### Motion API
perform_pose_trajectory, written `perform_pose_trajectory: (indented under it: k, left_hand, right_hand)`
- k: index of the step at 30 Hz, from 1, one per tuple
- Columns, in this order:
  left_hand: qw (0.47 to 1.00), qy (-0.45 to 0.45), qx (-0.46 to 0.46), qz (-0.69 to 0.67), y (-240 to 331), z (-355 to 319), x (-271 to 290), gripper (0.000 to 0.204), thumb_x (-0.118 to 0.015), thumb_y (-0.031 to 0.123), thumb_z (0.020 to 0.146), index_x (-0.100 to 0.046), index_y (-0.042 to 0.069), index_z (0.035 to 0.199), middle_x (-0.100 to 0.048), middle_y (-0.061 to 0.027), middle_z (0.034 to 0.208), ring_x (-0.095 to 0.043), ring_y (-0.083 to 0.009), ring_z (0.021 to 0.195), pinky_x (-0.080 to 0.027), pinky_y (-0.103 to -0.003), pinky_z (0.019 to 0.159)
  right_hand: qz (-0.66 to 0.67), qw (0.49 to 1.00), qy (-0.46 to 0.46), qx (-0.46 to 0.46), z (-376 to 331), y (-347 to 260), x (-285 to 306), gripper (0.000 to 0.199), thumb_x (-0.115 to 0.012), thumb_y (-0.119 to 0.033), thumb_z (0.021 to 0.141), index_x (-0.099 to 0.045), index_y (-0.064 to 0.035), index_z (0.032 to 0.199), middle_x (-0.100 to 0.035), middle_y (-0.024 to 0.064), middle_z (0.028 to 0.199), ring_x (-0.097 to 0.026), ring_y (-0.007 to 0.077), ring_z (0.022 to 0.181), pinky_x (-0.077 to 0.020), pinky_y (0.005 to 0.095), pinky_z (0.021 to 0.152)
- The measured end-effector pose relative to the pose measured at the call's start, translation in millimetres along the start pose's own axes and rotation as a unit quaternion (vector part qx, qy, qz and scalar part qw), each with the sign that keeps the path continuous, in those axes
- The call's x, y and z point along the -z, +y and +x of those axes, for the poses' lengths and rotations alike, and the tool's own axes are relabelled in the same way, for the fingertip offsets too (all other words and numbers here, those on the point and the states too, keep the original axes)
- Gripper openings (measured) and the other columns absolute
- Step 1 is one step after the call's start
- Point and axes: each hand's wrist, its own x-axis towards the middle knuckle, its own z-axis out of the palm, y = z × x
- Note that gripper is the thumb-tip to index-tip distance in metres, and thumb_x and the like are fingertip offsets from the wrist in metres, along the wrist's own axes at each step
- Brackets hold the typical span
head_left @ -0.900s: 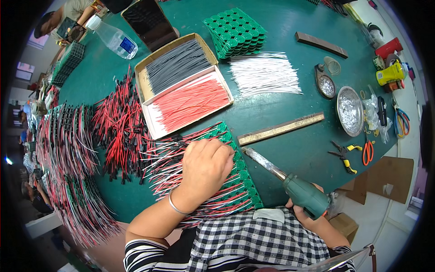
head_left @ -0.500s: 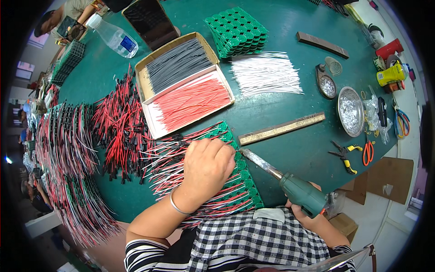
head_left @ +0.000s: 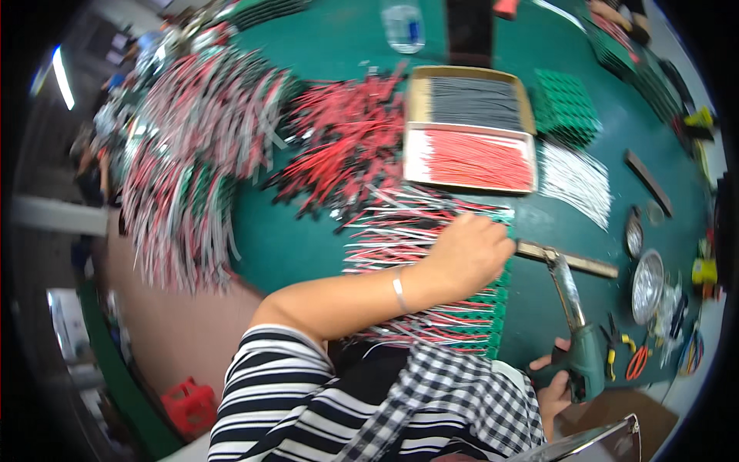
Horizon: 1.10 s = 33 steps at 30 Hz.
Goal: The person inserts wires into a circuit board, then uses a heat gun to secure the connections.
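Note:
My left hand (head_left: 469, 254) lies curled over a row of small green boards (head_left: 493, 308) with red and white wires (head_left: 392, 242) fanning out to the left; it presses them onto the green table (head_left: 308, 239). A bracelet sits on that wrist. My right hand (head_left: 556, 393) grips a green pistol-shaped soldering tool (head_left: 581, 350) at the lower right. Its metal tip points up, close to the boards' right edge and to a wooden strip (head_left: 577, 262).
A cardboard box (head_left: 471, 127) holds black and red cut wires. Near it are loose white wires (head_left: 577, 181), a stack of green boards (head_left: 566, 104), a red-black wired pile (head_left: 346, 146), large wired heaps (head_left: 192, 154), a water bottle (head_left: 402, 23), metal dishes (head_left: 648, 285) and pliers (head_left: 635, 362).
The view has swung to the left. My left hand stays on the green boards. The soldering tool's tip has swung up from the boards toward the wooden strip.

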Motion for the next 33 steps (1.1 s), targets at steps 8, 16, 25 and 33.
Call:
perform_pose_trajectory:
  k: [8, 16, 25, 33]
  left_hand:
    - [0.987, 0.120, 0.093, 0.048, -32, -19, 88, 0.016, -0.070, 0.009, 0.069, -0.063, 0.009, 0.084, -0.063, -0.0077, 0.080, -0.061, -0.0258, 0.076, -0.043, -0.039, 0.071]
    - [0.926, 0.095, 0.356, 0.079, -154, -73, 122, 0.017, -0.068, 0.017, 0.078, -0.069, 0.007, 0.092, -0.067, -0.0117, 0.085, -0.064, -0.0294, 0.085, -0.049, -0.041, 0.075]
    - [0.941, 0.104, 0.294, 0.130, -144, -47, 177, 0.012, -0.060, 0.011, 0.082, -0.065, 0.003, 0.089, -0.064, -0.0161, 0.084, -0.062, -0.0321, 0.080, -0.049, -0.040, 0.074]
    - [0.803, 0.251, 0.384, -0.380, -142, -38, 187, 0.006, -0.047, 0.009, 0.096, -0.049, 0.007, 0.102, -0.053, -0.0019, 0.087, -0.055, -0.0130, 0.077, -0.047, -0.027, 0.070]
  right_hand:
    - [0.003, 0.994, -0.038, 0.101, 7, 7, 5, 0.050, -0.045, -0.032, 0.096, -0.036, 0.0062, 0.127, -0.054, 0.0199, 0.115, -0.062, 0.0193, 0.064, -0.0494, 0.0271, 0.055]
    - [0.044, 0.995, -0.024, 0.092, 3, 9, 3, 0.049, -0.046, -0.030, 0.095, -0.035, 0.0063, 0.126, -0.053, 0.0203, 0.116, -0.061, 0.0197, 0.062, -0.0494, 0.0279, 0.054]
    - [0.064, 0.996, 0.002, 0.062, 1, 11, -1, 0.048, -0.046, -0.029, 0.094, -0.035, 0.0065, 0.126, -0.053, 0.0200, 0.116, -0.061, 0.0202, 0.063, -0.0502, 0.0290, 0.055]
    - [0.090, 0.995, 0.017, 0.036, 0, 13, 2, 0.050, -0.047, -0.032, 0.095, -0.036, 0.0056, 0.126, -0.053, 0.0194, 0.118, -0.061, 0.0195, 0.065, -0.0503, 0.0283, 0.055]
